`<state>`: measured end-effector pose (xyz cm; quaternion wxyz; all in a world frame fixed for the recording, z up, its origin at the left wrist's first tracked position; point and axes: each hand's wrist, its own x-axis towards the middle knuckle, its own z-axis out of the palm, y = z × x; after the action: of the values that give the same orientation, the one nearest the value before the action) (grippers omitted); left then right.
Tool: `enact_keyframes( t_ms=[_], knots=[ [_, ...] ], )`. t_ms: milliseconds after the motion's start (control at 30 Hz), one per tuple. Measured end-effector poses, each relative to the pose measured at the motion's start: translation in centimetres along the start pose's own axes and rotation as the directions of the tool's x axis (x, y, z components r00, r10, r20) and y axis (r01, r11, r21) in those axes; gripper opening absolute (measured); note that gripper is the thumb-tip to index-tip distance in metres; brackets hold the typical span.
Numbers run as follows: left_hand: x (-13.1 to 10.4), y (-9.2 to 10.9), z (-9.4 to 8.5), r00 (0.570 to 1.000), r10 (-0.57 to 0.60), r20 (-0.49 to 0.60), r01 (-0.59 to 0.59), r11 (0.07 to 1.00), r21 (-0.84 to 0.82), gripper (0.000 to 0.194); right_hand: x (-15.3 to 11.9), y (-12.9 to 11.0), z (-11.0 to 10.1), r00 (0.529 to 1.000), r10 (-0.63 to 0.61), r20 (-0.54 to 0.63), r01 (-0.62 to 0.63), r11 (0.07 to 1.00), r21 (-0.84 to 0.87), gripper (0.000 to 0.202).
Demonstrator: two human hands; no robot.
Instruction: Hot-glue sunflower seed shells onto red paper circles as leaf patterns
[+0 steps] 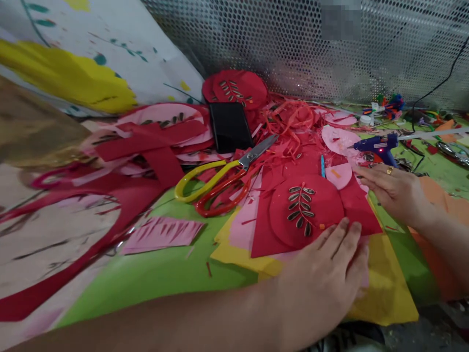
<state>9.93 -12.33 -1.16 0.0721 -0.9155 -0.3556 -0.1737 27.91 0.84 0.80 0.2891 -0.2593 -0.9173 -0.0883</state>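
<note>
A red paper circle (318,200) decorated with a leafy sprig of dark, seed-like pieces lies on red sheets (262,234). Pink and yellow paper (388,278) is layered underneath. My left hand (326,274) rests flat at the circle's lower edge, fingers stretched out. At the stack's right side lies my right hand (397,193), a ring on one finger and its fingers extended beside the red paper's edge. Just beyond it is a blue glue gun (379,145) with a lit red light. Scissors (223,178) with one yellow and one orange handle lie open left of the stack.
A black phone (230,127) lies on decorated paper circles. Red paper scraps (289,117) are heaped behind the stack. Cut red frames (142,181) and a pink slip (164,235) lie leftward. A perforated metal panel (278,44) stands at the back; orange paper (436,195) lies right.
</note>
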Motion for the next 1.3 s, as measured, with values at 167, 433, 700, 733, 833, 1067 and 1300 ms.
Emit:
enact_keyframes(
  t_ms=[167, 433, 700, 733, 833, 1067, 1300],
  knots=[
    [-0.2, 0.1, 1.0, 0.997, -0.058, 0.042, 0.058, 0.998, 0.005, 0.058, 0.1, -0.9, 0.5, 0.997, 0.017, 0.076, -0.023, 0.996, 0.081, 0.021],
    [-0.5, 0.8, 1.2, 0.997, -0.071, 0.018, 0.070, 0.997, 0.023, 0.051, 0.3, -2.2, 1.1, 0.984, 0.059, 0.170, -0.112, 0.938, 0.328, 0.014],
    [-0.4, 0.9, 1.2, 1.000, -0.028, 0.012, 0.027, 0.998, 0.064, 0.039, 0.8, -3.4, 2.0, 0.982, -0.021, 0.189, -0.073, 0.875, 0.479, 0.014],
    [-0.4, 0.9, 1.2, 1.000, -0.021, 0.014, 0.020, 0.998, 0.065, 0.039, 0.8, -3.6, 2.1, 0.980, -0.044, 0.195, -0.059, 0.869, 0.492, 0.015],
    [-0.4, 0.9, 1.3, 1.000, -0.019, 0.021, 0.017, 0.998, 0.065, 0.040, 0.8, -4.0, 2.6, 0.978, -0.115, 0.176, 0.011, 0.865, 0.502, 0.016],
    [-0.2, 1.0, 1.4, 0.999, -0.034, 0.021, 0.033, 0.998, 0.058, 0.041, 0.5, -4.2, 3.3, 0.965, -0.233, 0.117, 0.168, 0.900, 0.402, 0.023],
    [-0.3, 1.1, 1.3, 0.999, -0.040, 0.027, 0.038, 0.998, 0.058, 0.041, 0.3, -3.9, 3.4, 0.931, -0.324, 0.167, 0.246, 0.897, 0.367, 0.025]
  ],
)
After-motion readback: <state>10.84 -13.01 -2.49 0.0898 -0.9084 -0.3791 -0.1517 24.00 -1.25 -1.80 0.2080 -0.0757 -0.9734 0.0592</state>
